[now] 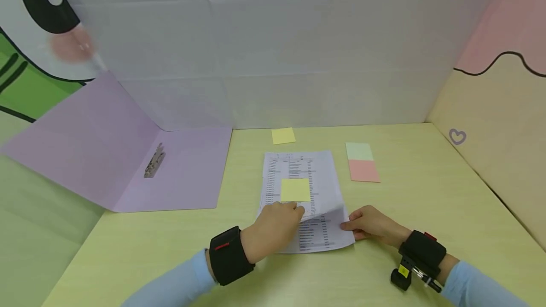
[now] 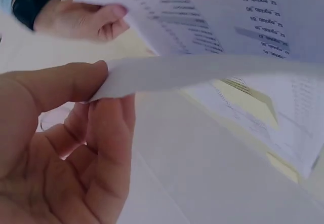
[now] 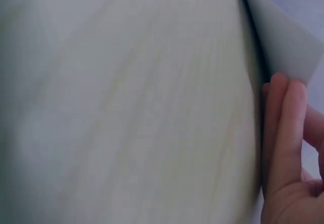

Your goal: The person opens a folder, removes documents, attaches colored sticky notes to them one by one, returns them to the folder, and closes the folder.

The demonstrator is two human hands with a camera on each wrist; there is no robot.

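With your left hand (image 1: 273, 229) you are pinching the raised near edge of a printed sheet (image 1: 322, 181); with your right hand (image 1: 375, 225) you are pinching the papers' right edge. The sheet is lying between your hands and beyond them, with a yellow note (image 1: 295, 190) resting just past your left hand. A purple folder (image 1: 187, 174) is sitting open farther left.
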